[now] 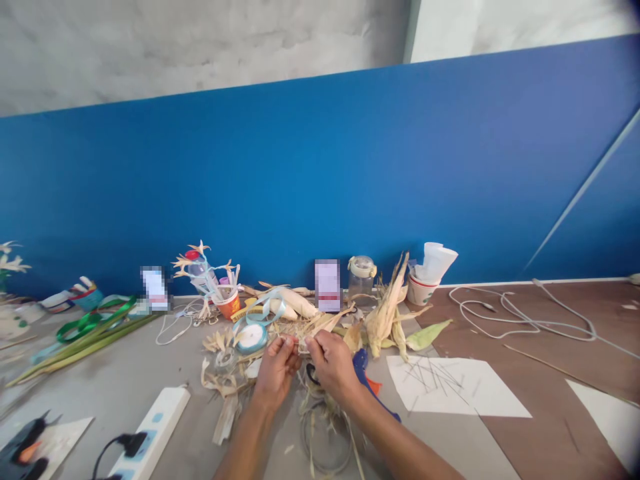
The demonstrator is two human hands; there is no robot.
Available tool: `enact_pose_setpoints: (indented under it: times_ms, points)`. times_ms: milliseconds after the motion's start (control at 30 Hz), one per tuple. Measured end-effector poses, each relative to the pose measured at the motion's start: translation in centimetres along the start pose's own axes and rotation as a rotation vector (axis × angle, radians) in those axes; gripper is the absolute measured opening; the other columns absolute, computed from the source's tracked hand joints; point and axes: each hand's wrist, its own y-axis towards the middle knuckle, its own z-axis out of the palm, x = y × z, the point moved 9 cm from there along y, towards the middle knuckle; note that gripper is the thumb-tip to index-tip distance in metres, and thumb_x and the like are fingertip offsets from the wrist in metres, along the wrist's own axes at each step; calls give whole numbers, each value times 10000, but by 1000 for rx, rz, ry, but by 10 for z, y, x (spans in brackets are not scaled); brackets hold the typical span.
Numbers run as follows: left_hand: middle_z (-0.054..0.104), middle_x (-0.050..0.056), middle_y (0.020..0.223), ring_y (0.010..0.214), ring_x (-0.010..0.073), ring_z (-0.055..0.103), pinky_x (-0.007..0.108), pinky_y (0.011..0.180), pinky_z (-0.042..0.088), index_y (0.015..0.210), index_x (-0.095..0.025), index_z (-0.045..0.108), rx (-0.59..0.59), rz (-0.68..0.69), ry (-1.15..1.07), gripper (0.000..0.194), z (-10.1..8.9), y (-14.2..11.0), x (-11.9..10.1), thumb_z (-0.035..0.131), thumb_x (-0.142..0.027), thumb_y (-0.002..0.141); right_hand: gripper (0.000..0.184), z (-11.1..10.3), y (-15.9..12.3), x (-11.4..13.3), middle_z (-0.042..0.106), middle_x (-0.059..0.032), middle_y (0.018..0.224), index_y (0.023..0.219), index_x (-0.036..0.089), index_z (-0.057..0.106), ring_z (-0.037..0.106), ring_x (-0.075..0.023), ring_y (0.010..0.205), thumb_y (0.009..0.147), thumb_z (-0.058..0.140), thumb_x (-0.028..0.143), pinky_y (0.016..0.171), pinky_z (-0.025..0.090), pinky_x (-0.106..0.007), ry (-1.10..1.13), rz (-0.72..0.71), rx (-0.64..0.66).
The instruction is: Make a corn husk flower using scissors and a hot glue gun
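Observation:
My left hand point(277, 375) and my right hand point(332, 364) are close together above the table, fingertips nearly meeting. Both are closed in a pinch, and what lies between the fingers is too small to make out. Dry corn husks point(323, 325) are heaped just behind them. A roll of light blue ribbon point(251, 338) lies behind my left hand, with a clear tape roll point(225, 361) to its left. Beside my right wrist is a blue glue gun point(361, 365) with an orange trigger, partly covered by my arm. Thin wire loops point(327, 443) lie between my forearms.
A white power strip point(167, 407) is front left, near a black tool point(23, 453). White paper point(480, 393) with thin wires lies at right, white cables point(537, 323) beyond. A red cup point(230, 303), phone point(327, 283), jar point(362, 277) and paper cups point(423, 290) line the blue partition point(300, 167).

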Motion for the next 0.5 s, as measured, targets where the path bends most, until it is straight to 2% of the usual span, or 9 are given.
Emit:
enact_pose_setpoints:
  times_ms: [133,267,400,500]
  points:
    - [378,-82,508,404,33,267,184,418,233,677,-152,521,16,67,96,329,-1,2,-1,708,-421,648,418,5,-1,-14,449,9,473,495,180,450,416,-111,478,863,383,365,500,276,-233,83,151,39]
    - [329,-81,506,435,55,262,196,435,232,686,-159,514,55,171,256,320,0,2,-4,621,-458,727,427,6,-2,-19,477,7,461,489,177,494,439,-111,469,857,384,364,501,296,-229,127,224,50]
    - [354,-68,525,453,67,279,204,446,237,685,-167,506,107,165,344,319,2,1,0,564,-469,769,465,10,-2,-27,504,-8,464,475,178,502,469,-124,479,860,375,407,525,327,-240,128,275,79]
    - [344,-73,498,437,67,259,207,439,221,679,-168,512,100,141,301,325,2,1,1,577,-477,755,534,1,1,-30,497,-12,476,504,174,531,481,-134,492,892,278,439,525,351,-245,240,287,40]
